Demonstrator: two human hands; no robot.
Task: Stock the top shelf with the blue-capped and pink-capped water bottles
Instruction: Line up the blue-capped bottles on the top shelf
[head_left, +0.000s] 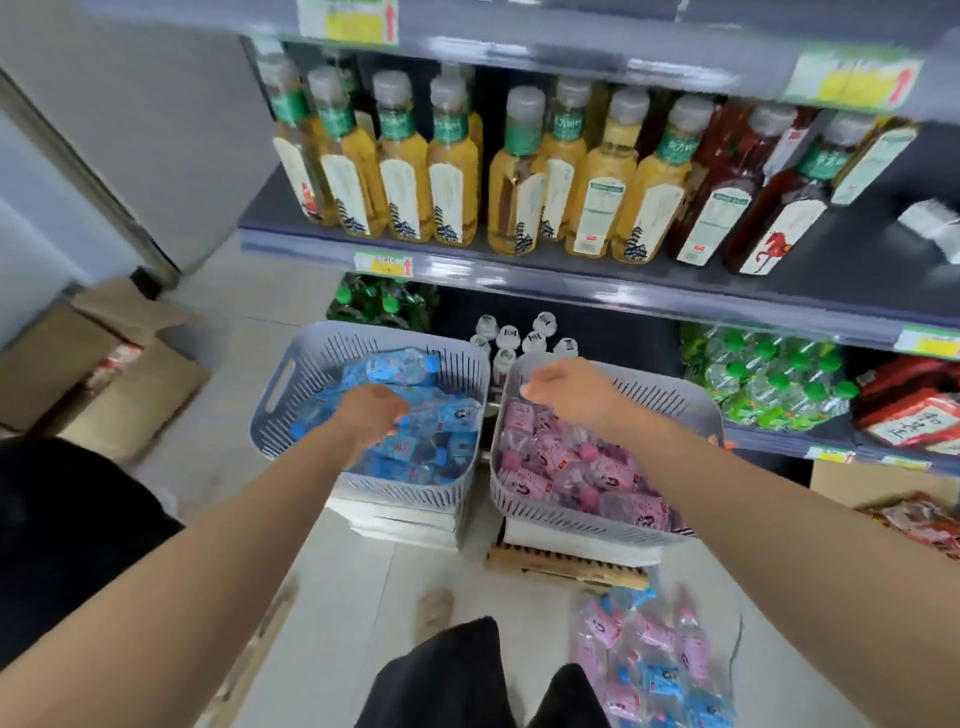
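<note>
Two grey slotted baskets stand on the floor below the shelves. The left basket (467, 364) holds several blue-capped water bottles (400, 366). The right basket (670, 397) holds several pink-capped water bottles (556, 457). My left hand (371, 415) is down inside the left basket on the blue bottles, and its fingers are hidden among them. My right hand (566, 389) hovers over the far end of the pink basket with its fingers loosely curled and nothing in them. The top shelf edge (571, 47) runs along the upper frame, blurred.
The middle shelf carries yellow tea bottles (452, 171) and dark red ones (727, 197). Green-capped bottles (763, 374) and white-capped bottles (519, 338) stand lower down. A wrapped pack of pink and blue bottles (654, 660) lies on the floor at the right. Cardboard boxes (104, 364) sit at the left.
</note>
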